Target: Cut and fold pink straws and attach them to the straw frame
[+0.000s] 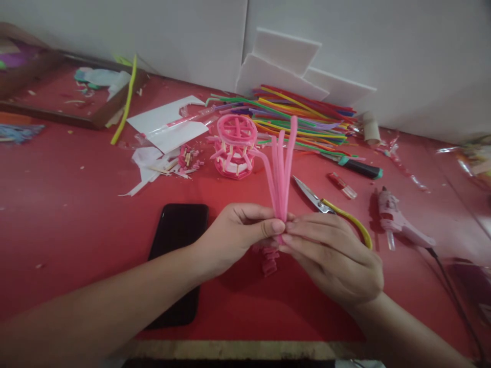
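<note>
Here, pink stems [283, 189] are pinched near their base by the closed fingertips of the left hand [245, 227] and the right hand [335, 250], nearly upright above the table [88, 214]. Should either pinch be relaxed, the bunch could be splayed and the frame [237, 142] behind knocked.

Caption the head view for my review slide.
Left hand and right hand hold pink strips over a red table, pink openwork model and scissors beyond.

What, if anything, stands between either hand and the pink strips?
Nothing visible does: the left hand and right hand both hold the pink strips directly, near their lower ends. The pink openwork piece stands beyond.
</note>
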Action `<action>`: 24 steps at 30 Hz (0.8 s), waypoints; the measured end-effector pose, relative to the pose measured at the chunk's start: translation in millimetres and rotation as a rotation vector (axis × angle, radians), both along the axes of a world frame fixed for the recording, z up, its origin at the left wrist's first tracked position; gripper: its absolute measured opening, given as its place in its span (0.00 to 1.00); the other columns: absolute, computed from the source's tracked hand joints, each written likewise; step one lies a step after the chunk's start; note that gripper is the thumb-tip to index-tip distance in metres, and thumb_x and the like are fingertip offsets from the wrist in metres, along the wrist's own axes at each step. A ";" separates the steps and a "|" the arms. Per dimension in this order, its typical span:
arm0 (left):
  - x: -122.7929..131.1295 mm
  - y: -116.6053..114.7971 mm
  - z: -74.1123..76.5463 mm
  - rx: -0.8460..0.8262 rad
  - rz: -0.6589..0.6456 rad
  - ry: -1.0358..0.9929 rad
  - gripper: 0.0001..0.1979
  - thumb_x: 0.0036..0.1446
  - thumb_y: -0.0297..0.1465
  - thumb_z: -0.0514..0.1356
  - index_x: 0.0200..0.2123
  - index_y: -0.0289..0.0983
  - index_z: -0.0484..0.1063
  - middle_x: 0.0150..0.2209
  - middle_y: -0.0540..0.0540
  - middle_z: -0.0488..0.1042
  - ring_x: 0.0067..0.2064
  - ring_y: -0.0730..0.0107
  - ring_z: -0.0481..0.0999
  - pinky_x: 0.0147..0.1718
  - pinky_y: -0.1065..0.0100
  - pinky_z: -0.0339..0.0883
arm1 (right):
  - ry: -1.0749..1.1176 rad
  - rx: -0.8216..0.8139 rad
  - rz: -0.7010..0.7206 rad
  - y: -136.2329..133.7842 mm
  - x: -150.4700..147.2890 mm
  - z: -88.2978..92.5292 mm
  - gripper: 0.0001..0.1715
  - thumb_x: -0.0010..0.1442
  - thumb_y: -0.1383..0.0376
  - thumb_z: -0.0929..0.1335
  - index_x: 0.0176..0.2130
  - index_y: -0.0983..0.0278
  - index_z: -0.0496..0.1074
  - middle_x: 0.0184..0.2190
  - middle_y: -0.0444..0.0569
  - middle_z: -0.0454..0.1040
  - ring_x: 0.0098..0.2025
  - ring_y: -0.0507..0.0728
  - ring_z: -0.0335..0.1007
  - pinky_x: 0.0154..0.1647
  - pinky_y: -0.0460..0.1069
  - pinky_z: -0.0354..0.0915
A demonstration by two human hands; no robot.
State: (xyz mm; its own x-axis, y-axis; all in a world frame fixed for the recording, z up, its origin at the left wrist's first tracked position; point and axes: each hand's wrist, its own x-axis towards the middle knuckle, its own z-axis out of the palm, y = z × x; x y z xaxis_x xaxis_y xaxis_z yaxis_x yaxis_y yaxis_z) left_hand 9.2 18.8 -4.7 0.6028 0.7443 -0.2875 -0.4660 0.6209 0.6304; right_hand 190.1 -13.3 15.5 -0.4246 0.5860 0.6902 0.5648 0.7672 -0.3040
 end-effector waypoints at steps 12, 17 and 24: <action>-2.3 3.1 -4.1 -0.049 0.048 0.063 0.12 0.41 0.27 0.76 0.27 0.34 0.77 0.23 0.53 0.78 0.25 0.77 0.79 0.28 0.76 0.75 | -0.016 -0.017 0.007 1.3 0.2 -3.4 0.07 0.57 0.74 0.74 0.38 0.67 0.80 0.34 0.50 0.82 0.40 0.55 0.78 0.41 0.49 0.79; -3.3 3.7 -4.6 -0.009 0.010 0.087 0.13 0.41 0.27 0.76 0.27 0.32 0.75 0.23 0.53 0.77 0.26 0.78 0.77 0.29 0.76 0.73 | -0.009 -0.054 0.004 -1.4 1.2 -5.2 0.08 0.56 0.75 0.75 0.38 0.67 0.79 0.35 0.49 0.82 0.41 0.55 0.78 0.45 0.50 0.78; -3.6 4.2 -1.3 -0.026 -0.005 0.145 0.15 0.39 0.27 0.77 0.29 0.33 0.75 0.24 0.52 0.78 0.27 0.77 0.77 0.31 0.75 0.71 | 0.062 -0.021 -0.018 -0.9 0.0 -5.0 0.13 0.54 0.75 0.75 0.39 0.63 0.76 0.34 0.49 0.82 0.38 0.57 0.80 0.40 0.51 0.80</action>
